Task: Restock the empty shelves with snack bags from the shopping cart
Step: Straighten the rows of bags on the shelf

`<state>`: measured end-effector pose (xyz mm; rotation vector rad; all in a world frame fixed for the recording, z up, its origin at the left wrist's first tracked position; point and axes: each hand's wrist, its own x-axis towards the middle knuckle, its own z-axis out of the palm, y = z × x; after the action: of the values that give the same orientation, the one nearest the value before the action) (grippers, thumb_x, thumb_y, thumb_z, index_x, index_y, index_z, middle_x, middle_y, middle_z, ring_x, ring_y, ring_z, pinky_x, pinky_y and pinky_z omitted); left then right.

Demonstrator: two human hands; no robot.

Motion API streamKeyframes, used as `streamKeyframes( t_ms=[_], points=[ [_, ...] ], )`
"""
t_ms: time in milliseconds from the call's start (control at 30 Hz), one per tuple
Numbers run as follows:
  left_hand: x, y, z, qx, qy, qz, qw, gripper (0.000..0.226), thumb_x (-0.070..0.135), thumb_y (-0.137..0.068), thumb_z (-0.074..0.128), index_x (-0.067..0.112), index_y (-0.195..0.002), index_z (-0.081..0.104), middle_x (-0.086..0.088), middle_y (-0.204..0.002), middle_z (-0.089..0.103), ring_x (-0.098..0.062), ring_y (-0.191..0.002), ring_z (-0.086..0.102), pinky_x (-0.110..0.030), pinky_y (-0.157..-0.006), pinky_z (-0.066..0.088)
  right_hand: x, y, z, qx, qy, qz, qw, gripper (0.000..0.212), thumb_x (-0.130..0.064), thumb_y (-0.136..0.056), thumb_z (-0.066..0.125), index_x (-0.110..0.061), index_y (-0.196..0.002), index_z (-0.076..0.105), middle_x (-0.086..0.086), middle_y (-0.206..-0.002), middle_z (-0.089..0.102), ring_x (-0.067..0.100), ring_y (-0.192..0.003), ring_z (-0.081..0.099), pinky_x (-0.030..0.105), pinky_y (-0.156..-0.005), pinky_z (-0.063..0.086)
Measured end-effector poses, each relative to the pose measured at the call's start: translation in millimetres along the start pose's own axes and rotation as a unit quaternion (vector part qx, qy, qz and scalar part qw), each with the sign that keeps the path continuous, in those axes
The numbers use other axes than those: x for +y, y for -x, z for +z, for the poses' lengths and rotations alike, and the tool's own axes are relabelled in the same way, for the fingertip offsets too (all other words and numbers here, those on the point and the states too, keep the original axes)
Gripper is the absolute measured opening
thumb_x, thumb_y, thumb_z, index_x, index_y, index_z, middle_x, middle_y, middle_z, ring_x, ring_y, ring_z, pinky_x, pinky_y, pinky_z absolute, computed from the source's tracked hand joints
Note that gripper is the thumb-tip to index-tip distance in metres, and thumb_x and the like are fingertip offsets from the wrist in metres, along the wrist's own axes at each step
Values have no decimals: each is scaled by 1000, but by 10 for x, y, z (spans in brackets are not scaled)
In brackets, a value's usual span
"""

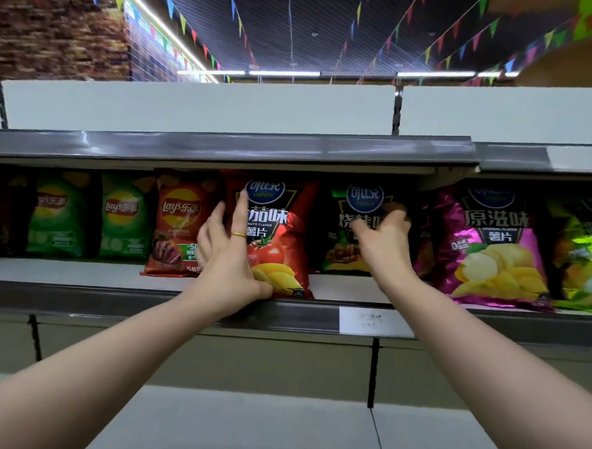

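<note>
A red tomato-flavour chip bag (pixel 280 244) stands upright at the front of the middle shelf (pixel 79 274). My left hand (pixel 228 255), wearing a gold ring, lies against the bag's left side with straight fingers and its thumb at the bag's lower edge. To the right stands a black barbecue-flavour bag (pixel 341 240), set further back. My right hand (pixel 384 242) reaches to that bag's right edge with its fingers curled there; whether they grip the bag is unclear.
Green bags (pixel 58 215) and an orange-red bag (pixel 178 225) line the shelf to the left; a purple bag (pixel 492 248) and a lime-green one (pixel 581 260) stand to the right. The top shelf (pixel 223 145) overhangs the bags. A lower shelf (pixel 277 426) lies beneath.
</note>
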<state>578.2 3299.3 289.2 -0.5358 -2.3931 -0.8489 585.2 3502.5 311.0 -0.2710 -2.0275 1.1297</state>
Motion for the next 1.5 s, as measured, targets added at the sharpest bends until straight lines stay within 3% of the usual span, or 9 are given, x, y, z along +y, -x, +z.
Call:
streamKeyframes(
  t_ms=[133, 233, 467, 633, 733, 833, 1033, 1200, 1500],
  points=[
    [272, 141, 129, 60, -31, 109, 992, 102, 30, -72, 74, 32, -150, 8, -1, -151, -3, -15, -135, -3, -41, -115, 7, 93, -155, -89, -6, 43, 40, 998, 59, -30, -89, 60, 6, -129, 37, 26, -136, 35, 39, -125, 37, 45, -104, 36],
    [471, 109, 314, 30, -8, 108, 994, 82, 27, -79, 68, 22, -146, 21, 0, -146, 6, -9, -128, 1, -34, -114, 10, 145, -285, -97, -69, 65, 75, 993, 61, -37, -90, 59, 8, -129, 45, 24, -134, 45, 39, -122, 44, 42, -100, 41],
    [849, -224, 709, -42, -15, 88, 995, 78, 24, -84, 63, 7, -146, 20, -14, -145, 17, -28, -135, 13, -32, -114, 16, 306, -512, 23, -93, -28, 68, 993, 111, -51, -74, 72, -16, -150, 0, 13, -150, 30, 31, -135, 34, 37, -107, 31],
    [959, -477, 831, -136, 63, -34, 988, 96, 28, -84, 66, 12, -151, -1, -21, -149, 18, -34, -139, 20, -36, -113, 21, 367, -562, 41, -62, -41, 39, 996, 98, -44, -78, 71, -11, -147, 10, 12, -144, 41, 29, -129, 43, 33, -98, 36],
    [981, -547, 893, -166, 76, -84, 980, 89, 33, -84, 68, 9, -150, 13, -22, -145, 28, -36, -133, 33, -37, -108, 32, 351, -608, 0, -64, -19, 31, 997, 95, -47, -78, 70, -10, -146, 14, 12, -144, 40, 30, -130, 41, 35, -99, 37],
    [995, -536, 939, -177, 30, -78, 981, 68, 36, -86, 64, 6, -138, 31, -20, -141, 31, -35, -132, 30, -39, -104, 31, 332, -696, -38, -88, -21, 39, 995, 102, -50, -77, 69, -9, -149, 10, 12, -151, 31, 30, -136, 33, 37, -107, 33],
    [932, -534, 1077, -182, -43, -49, 981, 72, 37, -84, 62, 16, -142, 26, -21, -137, 28, -38, -130, 22, -42, -106, 27, 334, -815, 39, -100, -26, 72, 992, 99, -48, -79, 69, -9, -150, 11, 11, -152, 29, 28, -137, 33, 33, -106, 33],
    [905, -592, 1158, -201, -23, -60, 977, 53, 38, -84, 62, 12, -123, 39, -19, -134, 26, -36, -130, 22, -48, -105, 34, 403, -820, 126, -83, -53, 88, 991, 100, -47, -81, 67, -12, -151, 3, 11, -155, 22, 29, -140, 27, 34, -106, 31],
    [904, -533, 1090, -204, 17, -19, 979, 64, 32, -89, 58, 11, -140, 27, -20, -140, 23, -32, -135, 16, -42, -111, 29, 369, -755, 123, -56, -85, 86, 991, 102, -42, -78, 72, -12, -150, 8, 12, -153, 26, 28, -138, 31, 35, -108, 31]
  ],
)
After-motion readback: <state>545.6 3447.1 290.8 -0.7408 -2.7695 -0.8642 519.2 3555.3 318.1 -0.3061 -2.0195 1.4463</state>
